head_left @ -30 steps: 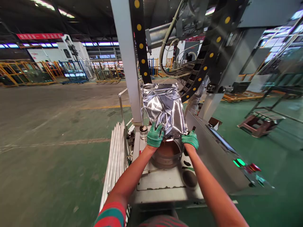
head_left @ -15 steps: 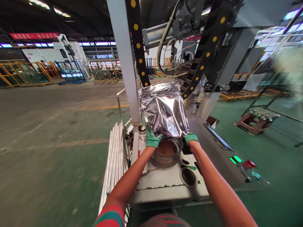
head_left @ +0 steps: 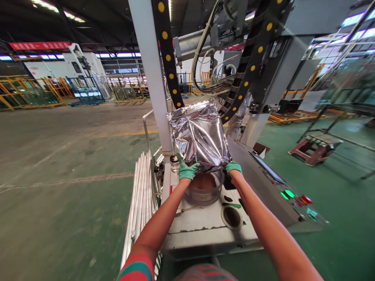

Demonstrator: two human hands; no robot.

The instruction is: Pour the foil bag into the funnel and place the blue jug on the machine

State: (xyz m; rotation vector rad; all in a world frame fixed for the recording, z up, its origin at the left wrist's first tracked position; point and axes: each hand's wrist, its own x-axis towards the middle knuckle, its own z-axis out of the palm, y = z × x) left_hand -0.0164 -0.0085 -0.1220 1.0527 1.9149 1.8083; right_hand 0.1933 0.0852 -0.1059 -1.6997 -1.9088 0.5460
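Factory floor stretches behind a grey machine top (head_left: 193, 226), where the left hand (head_left: 185, 170) and right hand (head_left: 233, 168), both gloved, pinch the lower corners of an upended foil bag (head_left: 199, 134), mouth-down over a round hopper (head_left: 205, 189), seemingly so brown contents fall straight in.

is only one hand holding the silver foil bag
No, both gloved hands, left hand and right hand, grip the foil bag at its lower corners above the round metal hopper.

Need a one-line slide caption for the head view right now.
Gloved left hand and right hand hold a silver foil bag upended over a round metal hopper.
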